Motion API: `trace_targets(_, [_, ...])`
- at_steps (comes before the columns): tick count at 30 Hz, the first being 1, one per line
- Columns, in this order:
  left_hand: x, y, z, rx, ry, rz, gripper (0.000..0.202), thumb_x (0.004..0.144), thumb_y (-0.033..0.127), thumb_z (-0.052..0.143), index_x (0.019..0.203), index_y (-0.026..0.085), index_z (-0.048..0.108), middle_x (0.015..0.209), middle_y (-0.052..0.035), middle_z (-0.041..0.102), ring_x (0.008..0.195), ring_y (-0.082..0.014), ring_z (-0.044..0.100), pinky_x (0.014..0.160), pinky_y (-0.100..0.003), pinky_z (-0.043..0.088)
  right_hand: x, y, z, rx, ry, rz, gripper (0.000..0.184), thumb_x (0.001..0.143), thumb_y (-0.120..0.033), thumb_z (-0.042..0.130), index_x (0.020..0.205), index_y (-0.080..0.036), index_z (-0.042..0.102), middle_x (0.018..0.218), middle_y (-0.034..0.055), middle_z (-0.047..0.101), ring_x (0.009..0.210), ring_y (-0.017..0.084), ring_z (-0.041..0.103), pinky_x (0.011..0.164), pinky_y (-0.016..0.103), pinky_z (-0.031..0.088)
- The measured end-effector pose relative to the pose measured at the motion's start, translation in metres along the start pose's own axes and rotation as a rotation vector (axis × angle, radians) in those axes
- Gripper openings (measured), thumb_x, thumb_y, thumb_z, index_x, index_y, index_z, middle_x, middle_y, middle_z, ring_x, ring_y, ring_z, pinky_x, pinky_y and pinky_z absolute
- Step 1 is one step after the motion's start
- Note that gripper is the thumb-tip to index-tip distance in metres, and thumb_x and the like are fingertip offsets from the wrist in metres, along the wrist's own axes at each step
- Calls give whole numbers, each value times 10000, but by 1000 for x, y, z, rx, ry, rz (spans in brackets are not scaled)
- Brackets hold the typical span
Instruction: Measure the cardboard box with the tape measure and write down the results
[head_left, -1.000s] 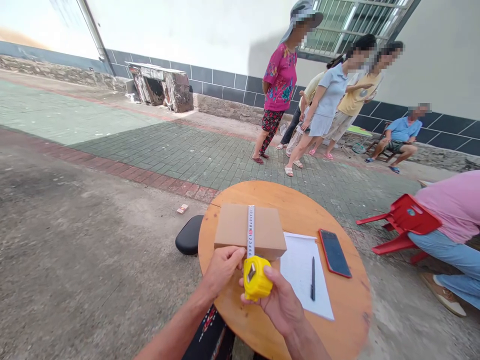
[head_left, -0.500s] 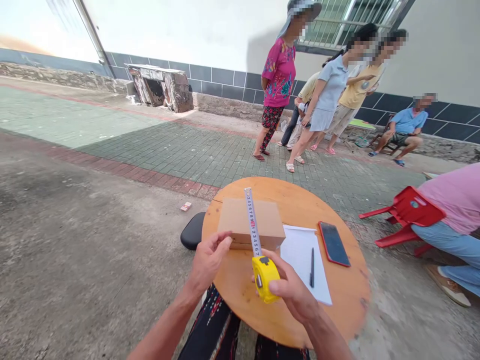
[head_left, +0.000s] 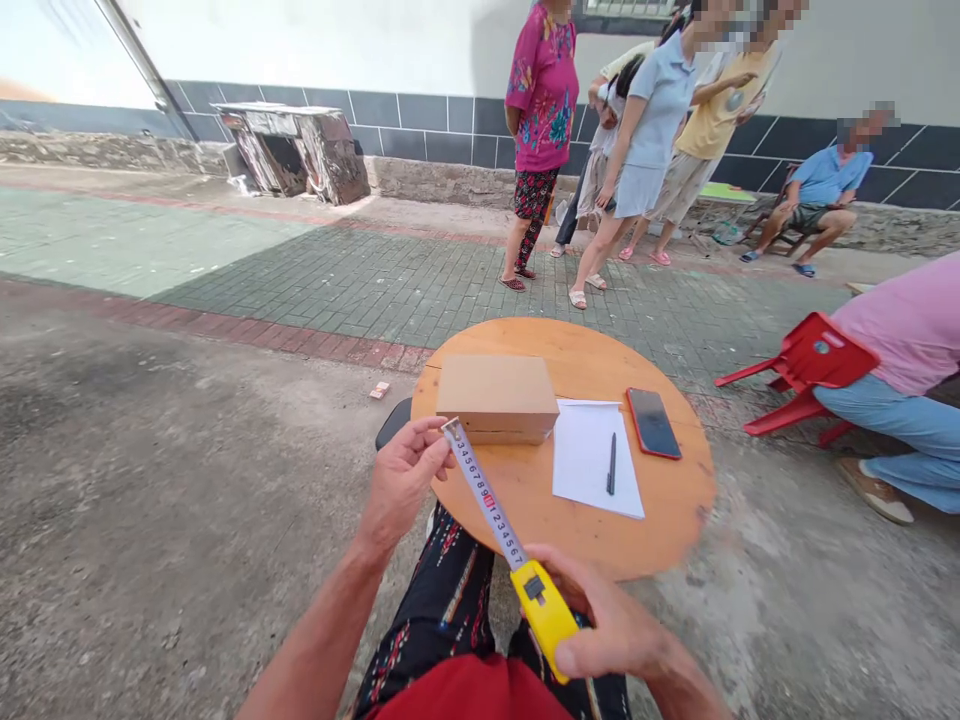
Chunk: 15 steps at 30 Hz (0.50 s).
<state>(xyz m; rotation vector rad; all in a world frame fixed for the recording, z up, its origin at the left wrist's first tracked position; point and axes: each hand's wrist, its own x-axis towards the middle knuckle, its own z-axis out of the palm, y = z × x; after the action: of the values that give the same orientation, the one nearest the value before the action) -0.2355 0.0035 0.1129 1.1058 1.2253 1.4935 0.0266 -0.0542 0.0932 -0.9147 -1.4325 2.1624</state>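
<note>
My right hand (head_left: 600, 620) is closed round the yellow case of a tape measure (head_left: 546, 615), thumb along its near end. From the case a stretch of printed blade (head_left: 484, 490) slants up and left towards the box's near left corner. At the blade's metal end, the thumb and forefinger of my left hand (head_left: 409, 470) come together at its edge; the exact contact is partly hidden. A closed brown cardboard box (head_left: 495, 385) lies flat on the round wooden table (head_left: 517, 500), just beyond the blade's end.
White paper (head_left: 581, 460) with a black pen (head_left: 612, 465) on it lies right of the box. Beside it is a red-edged phone (head_left: 652, 422). A person in pink sits at the right by a red plastic stool (head_left: 825, 350). Several people are by the wall.
The tape measure has swung from above the box down towards my lap, its blade now slanting left. My left hand has closed in on the blade's end. The view has tipped downward.
</note>
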Motion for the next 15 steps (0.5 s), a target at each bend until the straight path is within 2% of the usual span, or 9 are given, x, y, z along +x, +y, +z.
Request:
trace_targets(4, [-14,1,-5,-18,-6,-59,346,778,374,697,1019,148,594,713,8,656,581,-121,605,504,-225,487,-9,10,2,-73,31,14,847,555,-326,835,1348,-253,546,1263,67,618,1138,311,561,980,397,412])
trace_targets(9, [-38,-8,3,19,-19,-163,324,739,392,711,922,151,596,631,22,630,549,-113,590,496,-207,462,-9,26,-1,-81,170,30,1004,562,-202,795,1476,-245,381,1496,112,441,1409,318,340,1150,450,228])
trace_targets(12, [-54,-22,14,21,-57,-262,345,715,430,716,886,159,587,648,17,634,528,-110,577,484,-207,446,-3,29,1,-109,210,8,996,589,-181,783,1488,-225,359,1494,125,444,1431,305,311,1171,460,193])
trace_targets(15, [-67,-35,22,42,-97,-326,349,729,452,698,894,161,599,677,2,650,533,-118,575,483,-215,439,4,25,5,-169,231,-2,923,593,-169,782,1444,-222,428,1465,114,481,1393,319,374,1159,463,237])
